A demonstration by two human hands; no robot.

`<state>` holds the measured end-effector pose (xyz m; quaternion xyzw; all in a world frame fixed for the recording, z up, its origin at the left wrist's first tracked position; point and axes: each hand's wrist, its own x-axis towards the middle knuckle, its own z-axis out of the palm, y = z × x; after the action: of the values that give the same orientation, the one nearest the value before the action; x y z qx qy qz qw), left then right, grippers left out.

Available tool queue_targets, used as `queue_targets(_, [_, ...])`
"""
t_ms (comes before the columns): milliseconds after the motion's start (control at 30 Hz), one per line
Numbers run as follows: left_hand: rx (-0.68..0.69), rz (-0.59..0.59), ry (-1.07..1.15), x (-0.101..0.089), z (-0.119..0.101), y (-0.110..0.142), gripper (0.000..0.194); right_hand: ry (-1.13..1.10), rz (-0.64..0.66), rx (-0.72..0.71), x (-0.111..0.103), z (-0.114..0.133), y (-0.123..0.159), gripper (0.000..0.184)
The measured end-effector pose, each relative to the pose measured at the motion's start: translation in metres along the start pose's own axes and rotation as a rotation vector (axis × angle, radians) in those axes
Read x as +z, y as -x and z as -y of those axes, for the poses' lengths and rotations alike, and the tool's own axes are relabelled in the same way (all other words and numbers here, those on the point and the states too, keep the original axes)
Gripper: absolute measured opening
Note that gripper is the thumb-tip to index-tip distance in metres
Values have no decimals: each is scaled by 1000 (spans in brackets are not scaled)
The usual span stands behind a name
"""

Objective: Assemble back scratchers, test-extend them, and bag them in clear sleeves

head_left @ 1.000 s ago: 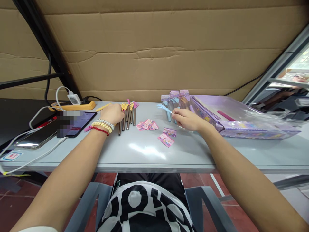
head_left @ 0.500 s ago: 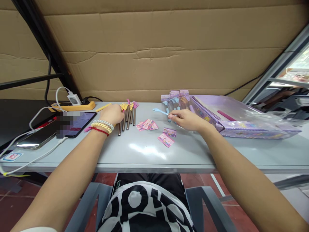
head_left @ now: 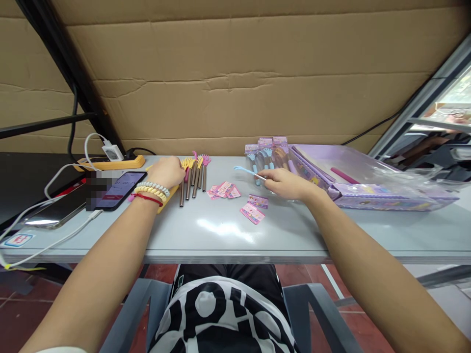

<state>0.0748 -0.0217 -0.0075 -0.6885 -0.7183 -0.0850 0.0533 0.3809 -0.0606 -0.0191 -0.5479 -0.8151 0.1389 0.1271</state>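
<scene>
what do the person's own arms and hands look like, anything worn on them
The left hand is ungloved; at its wrist sit a grey twisted band, a cream twisted band and a thin red cord. A white sleeve edge shows at the bottom of that arm. The right hand is ungloved too, with no band or sleeve visible on its arm.
</scene>
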Motion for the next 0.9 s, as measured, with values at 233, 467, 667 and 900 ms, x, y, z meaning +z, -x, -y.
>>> queue_targets(233, [0,-12,-26,-1,-6,3,33,18,2,7,1,-1,0,30])
queue_targets(467, [72,-11,-52,5,-13,5,36,60,-37,-6,1,4,-1,27])
queue_targets(667, [113,-9,-59,8,-14,5,38,-282,-106,-20,-2,7,5,27])
queue_targets(900, [224,-47,121,7,-21,10,34,-869,-231,-88,-5,4,4,40])
